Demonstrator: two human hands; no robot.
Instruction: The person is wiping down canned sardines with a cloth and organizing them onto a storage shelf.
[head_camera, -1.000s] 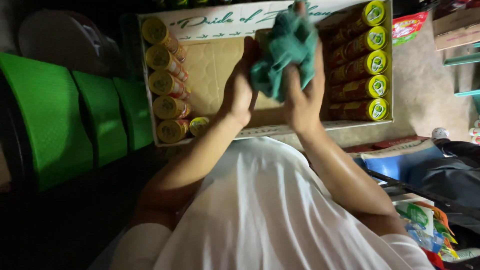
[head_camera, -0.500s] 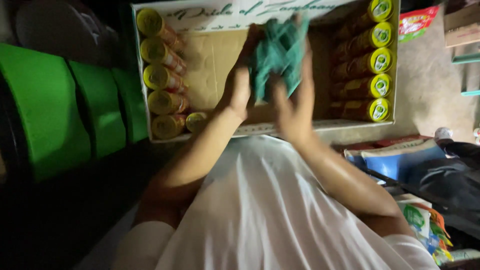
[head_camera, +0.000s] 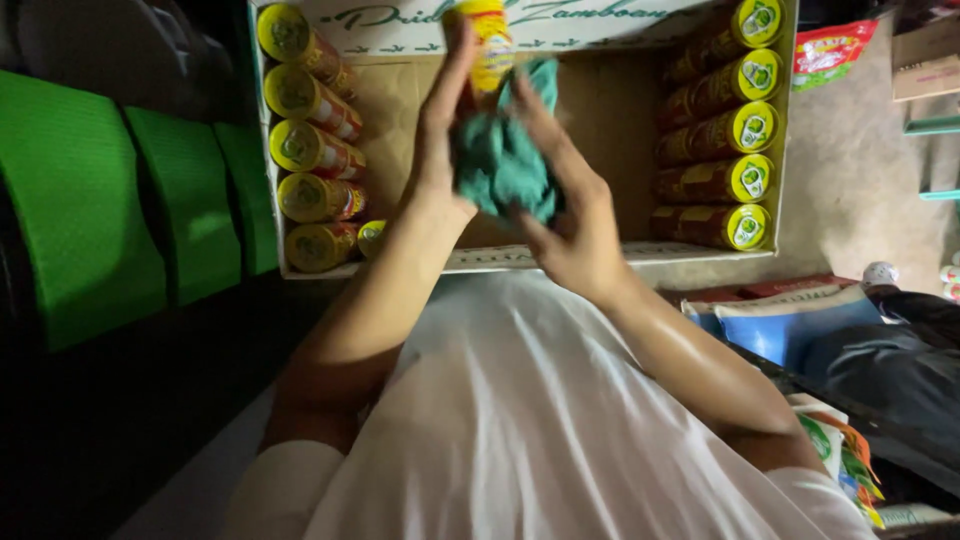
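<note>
nearest the camera, across the bottom of the frame, is the person's white shirt (head_camera: 520, 430), and both bare forearms rise from it toward the upper middle. there the right hand (head_camera: 570, 215) is cupped and closed around a bunched teal cloth (head_camera: 500, 165), fingers spread over it so the cloth presses against the side of a can (head_camera: 487, 45). the left hand (head_camera: 440, 130) stands upright on the other side, fingers stretched along the can and gripping it, seemingly to steady it while the cloth wraps round its lower part. the can, yellow-topped with a red and yellow label, is held upright in the air at the top centre of the frame, above the open middle of the box and touching nothing but the hands and cloth.

beyond the hands lies a shallow cardboard box (head_camera: 600, 255). along its left wall a column of like cans (head_camera: 305, 150) lies on its side, lids toward the camera; a matching column of cans (head_camera: 725, 165) lines the right wall, leaving the brown floor bare in the centre. at the left of the frame stand green chair backs (head_camera: 120, 200). at lower right lie a blue and white sack (head_camera: 790, 320) and some colourful packets (head_camera: 840, 450), and a red packet (head_camera: 835, 50) sits at the upper right on the concrete floor.
</note>
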